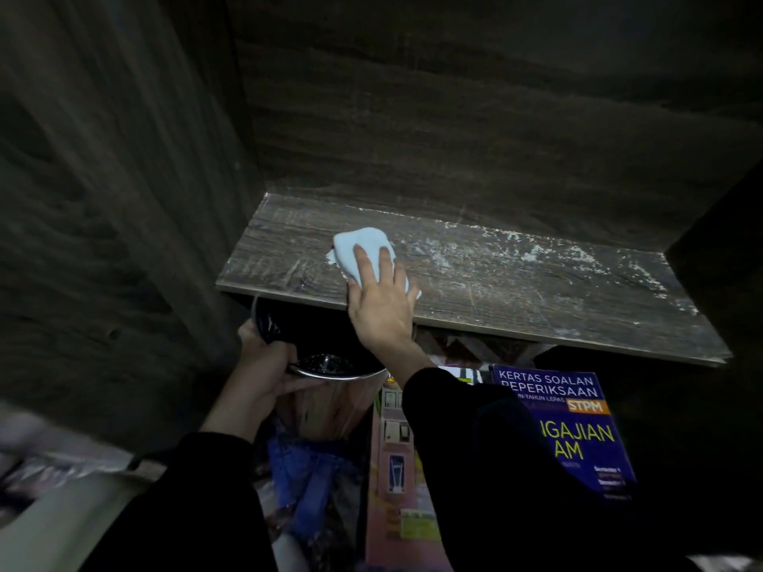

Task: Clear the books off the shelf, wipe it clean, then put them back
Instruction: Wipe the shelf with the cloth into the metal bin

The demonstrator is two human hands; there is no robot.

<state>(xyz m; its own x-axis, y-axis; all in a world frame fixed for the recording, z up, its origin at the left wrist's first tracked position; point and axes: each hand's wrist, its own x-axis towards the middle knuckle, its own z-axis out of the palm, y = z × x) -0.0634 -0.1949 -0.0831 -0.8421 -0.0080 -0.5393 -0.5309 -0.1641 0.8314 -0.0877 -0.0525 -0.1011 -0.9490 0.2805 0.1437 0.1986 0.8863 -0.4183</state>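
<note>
**Dust lies right of my cloth**

The books (578,427) lie below. My left grip (260,373) curls round the metal bin (330,371) under the shelf (536,299). My right grip (384,307), fingers flat, presses the cloth (359,245) left of centre. The dust (578,258) runs rightward along the board.

Looked like home study corner to me. Dark wood-grain bookcase (103,200) closed in around me, its shelf (516,282) streaked with pale dust. Under it lay purple exam-paper book (578,427) titled "KERTAS SOALAN PEPERIKSAAN", tagged STPM, beside pink-covered book (392,468). Shiny metal bin (330,371) with black liner sat at my left, crumpled blue plastic bag (305,472) below it. Light was dim.
</note>
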